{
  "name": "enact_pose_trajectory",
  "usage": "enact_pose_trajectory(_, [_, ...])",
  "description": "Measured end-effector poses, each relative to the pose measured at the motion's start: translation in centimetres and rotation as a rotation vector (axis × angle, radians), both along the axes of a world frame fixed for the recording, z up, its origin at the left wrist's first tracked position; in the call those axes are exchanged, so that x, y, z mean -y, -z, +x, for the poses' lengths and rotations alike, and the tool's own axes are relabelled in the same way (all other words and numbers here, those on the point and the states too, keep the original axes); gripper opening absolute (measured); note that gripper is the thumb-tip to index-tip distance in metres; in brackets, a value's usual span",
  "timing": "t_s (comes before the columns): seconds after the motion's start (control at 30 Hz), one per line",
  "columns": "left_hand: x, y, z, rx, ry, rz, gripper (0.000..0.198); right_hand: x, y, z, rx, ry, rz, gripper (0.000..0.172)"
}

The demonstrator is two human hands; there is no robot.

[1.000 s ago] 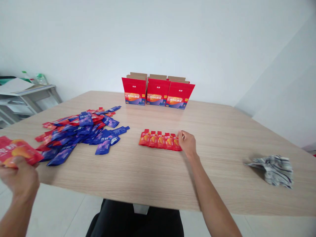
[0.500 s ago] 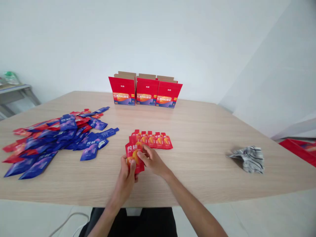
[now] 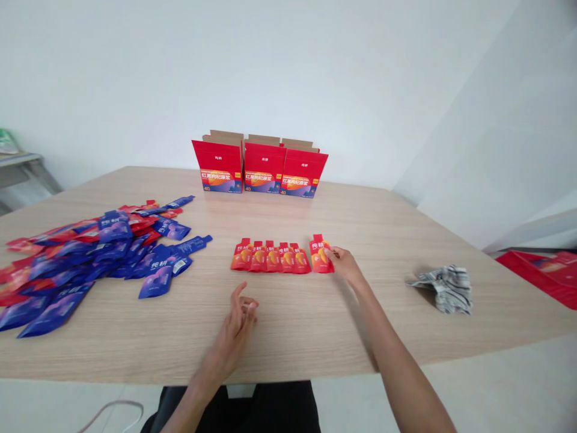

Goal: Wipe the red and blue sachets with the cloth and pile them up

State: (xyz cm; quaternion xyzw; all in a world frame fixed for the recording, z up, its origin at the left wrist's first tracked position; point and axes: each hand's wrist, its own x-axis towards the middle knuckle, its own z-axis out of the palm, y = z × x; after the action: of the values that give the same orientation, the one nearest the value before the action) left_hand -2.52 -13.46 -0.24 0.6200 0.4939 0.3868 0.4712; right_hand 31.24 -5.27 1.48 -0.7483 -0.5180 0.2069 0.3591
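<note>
Several red pouches [image 3: 272,258] lie overlapping in a row on the wooden table [image 3: 383,240]. To the right of that row, my right hand [image 3: 343,263] grips the lower right edge of a red pouch [image 3: 319,255], its spout pointing away from me. My left hand [image 3: 240,319] is just above the table, below the row, with its fingers apart and nothing in them. On the left, a heap of blue and red pouches [image 3: 112,246] is spread out, with a blue pouch [image 3: 155,278] at its near right side.
Three open red boxes [image 3: 262,171] stand side by side near the wall. A crumpled striped cloth [image 3: 446,288] lies on the right of the table. Beyond the right edge is a red container [image 3: 541,273]. A small side table [image 3: 20,159] stands far left.
The red pouches held by both hands have left the left hand. My right hand has moved right with one pouch, and my left hand has opened. The row's left end is now uncovered.
</note>
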Motion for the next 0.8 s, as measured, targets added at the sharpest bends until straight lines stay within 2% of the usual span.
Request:
enact_pose_trajectory(0.07, [0.2,0.6,-0.2,0.033,0.014,-0.018,0.062,-0.7,0.6,1.9,0.068,0.04,-0.056,0.034])
enact_pose_trajectory(0.13, [0.3,1.2,-0.3,0.066,0.027,-0.004,0.061,-1.1,1.1,2.3,0.131,0.062,-0.11,0.028])
enact_pose_trajectory(0.27, [0.3,1.9,-0.2,0.098,0.009,0.016,0.058,-1.5,1.9,1.0,0.241,0.104,-0.18,0.027])
enact_pose_trajectory(0.5, [0.4,2.5,-0.3,0.126,0.009,0.059,0.056,-1.7,2.0,-1.7,0.365,0.172,-0.212,0.031])
enact_pose_trajectory(0.8, [0.5,2.6,-0.3,0.159,0.03,0.046,0.056,-1.4,2.0,-2.8,0.408,0.179,-0.238,0.031])
